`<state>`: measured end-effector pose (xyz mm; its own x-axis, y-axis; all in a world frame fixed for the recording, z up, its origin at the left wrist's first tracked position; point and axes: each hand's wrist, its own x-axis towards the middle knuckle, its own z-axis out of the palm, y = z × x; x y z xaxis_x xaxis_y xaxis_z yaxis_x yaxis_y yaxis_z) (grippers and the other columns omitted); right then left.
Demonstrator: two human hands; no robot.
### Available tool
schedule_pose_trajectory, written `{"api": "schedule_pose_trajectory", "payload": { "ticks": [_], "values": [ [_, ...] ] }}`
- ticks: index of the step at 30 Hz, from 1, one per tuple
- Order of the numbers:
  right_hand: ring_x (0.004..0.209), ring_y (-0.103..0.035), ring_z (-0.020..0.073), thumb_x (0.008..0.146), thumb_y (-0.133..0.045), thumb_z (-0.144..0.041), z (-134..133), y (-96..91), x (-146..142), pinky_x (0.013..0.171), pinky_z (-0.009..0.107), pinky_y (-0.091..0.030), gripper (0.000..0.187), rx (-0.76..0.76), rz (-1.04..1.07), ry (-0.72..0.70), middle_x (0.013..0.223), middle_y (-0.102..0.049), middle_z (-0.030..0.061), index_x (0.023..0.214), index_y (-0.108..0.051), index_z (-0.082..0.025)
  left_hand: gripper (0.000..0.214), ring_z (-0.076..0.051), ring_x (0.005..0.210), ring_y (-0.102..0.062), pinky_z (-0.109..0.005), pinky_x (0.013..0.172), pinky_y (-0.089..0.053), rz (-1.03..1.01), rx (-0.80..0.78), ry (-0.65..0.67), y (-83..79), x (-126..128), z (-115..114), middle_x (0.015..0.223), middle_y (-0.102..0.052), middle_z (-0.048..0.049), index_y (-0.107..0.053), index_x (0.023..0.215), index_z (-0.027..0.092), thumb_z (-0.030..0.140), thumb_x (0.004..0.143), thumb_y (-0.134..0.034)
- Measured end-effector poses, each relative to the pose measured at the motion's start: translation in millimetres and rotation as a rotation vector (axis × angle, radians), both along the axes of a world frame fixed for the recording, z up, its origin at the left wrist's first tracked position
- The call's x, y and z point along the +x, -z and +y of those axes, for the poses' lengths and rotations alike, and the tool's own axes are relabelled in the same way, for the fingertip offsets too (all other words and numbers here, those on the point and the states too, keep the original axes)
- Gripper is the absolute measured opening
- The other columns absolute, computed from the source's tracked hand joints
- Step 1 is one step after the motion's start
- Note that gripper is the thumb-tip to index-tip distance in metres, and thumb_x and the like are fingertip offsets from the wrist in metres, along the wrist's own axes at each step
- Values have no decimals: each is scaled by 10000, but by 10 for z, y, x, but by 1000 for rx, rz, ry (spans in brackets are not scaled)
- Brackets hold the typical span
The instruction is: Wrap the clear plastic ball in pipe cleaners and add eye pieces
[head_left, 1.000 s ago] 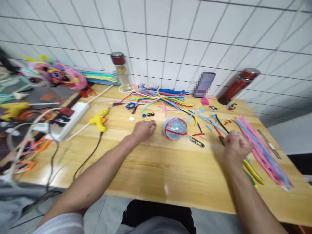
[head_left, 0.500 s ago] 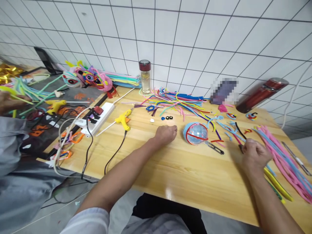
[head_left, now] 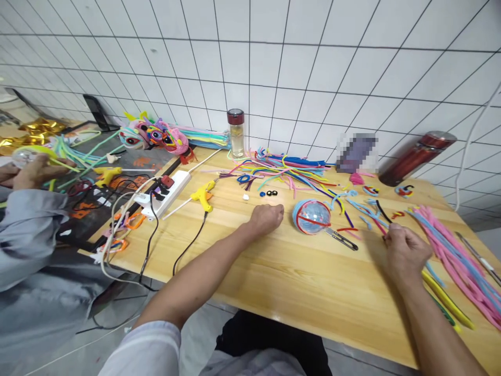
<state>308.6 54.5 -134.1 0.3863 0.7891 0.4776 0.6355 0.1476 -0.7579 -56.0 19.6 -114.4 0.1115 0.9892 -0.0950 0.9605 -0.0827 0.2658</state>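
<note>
**Table** (head_left: 297, 292): pale wood, set against a white tiled wall

**Left hand** (head_left: 267, 216): was rested knuckles-up on the table, curled into a loose fist. Nothing was seen in it. It was placed just left of the ball, not touching it

**Ball** (head_left: 313, 216): clear, wrapped with blue and red pipe cleaner. It was set on the table between the two hands, nearer the left. A black clip (head_left: 342, 238) was laid just beside it on the right

**Right hand** (head_left: 405, 250): was lowered to the table right of the clip, curled in tight. A dark tip was seen at its front, and the yellow handles of pliers (head_left: 446, 298) were seen running out from under the wrist. Whether the pliers were gripped or only covered could not be told

**Bundle** (head_left: 457, 256): pink and blue pipe cleaners, laid lengthwise just right of the right hand

**Heap** (head_left: 282, 169): loose pipe cleaners of mixed colours, spread behind the ball

**Beads** (head_left: 270, 193): small, blue and black, placed just behind the left hand

**Glue gun** (head_left: 202, 196): yellow, corded, laid near a white power strip (head_left: 168, 192), left of the left hand

**Bottle** (head_left: 236, 125): stood upright at the wall

**Flask** (head_left: 417, 158): red, tilted, at the back right

**Co-worker's hand** (head_left: 33, 169): seen at the far left, well apart
</note>
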Motion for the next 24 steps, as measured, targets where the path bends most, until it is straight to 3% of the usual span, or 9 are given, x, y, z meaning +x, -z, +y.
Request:
{"api": "schedule_pose_trajectory", "payload": {
  "ticks": [8, 24],
  "values": [
    [530, -411, 170, 846, -631, -437, -50, -95, -72, 590, 379, -343, 357, 28, 83, -124, 500, -438, -14, 567, -559, -225, 342, -277, 1030, -751, -369, 876, -524, 12, 31, -29, -23, -5, -15, 1078, -803, -111, -733, 1174, 253, 266, 1006, -436],
    [507, -387, 155, 885, -637, -460, 30, -51, -9, 560, 340, -308, 389, 14, 71, -83, 495, -409, -43, 574, -574, -235, 347, -266, 1016, -747, -360, 882, -519, 1, 38, -30, -26, -15, -12, 1081, -806, -97, -742, 1158, 258, 266, 1002, -432]
  ]
}}
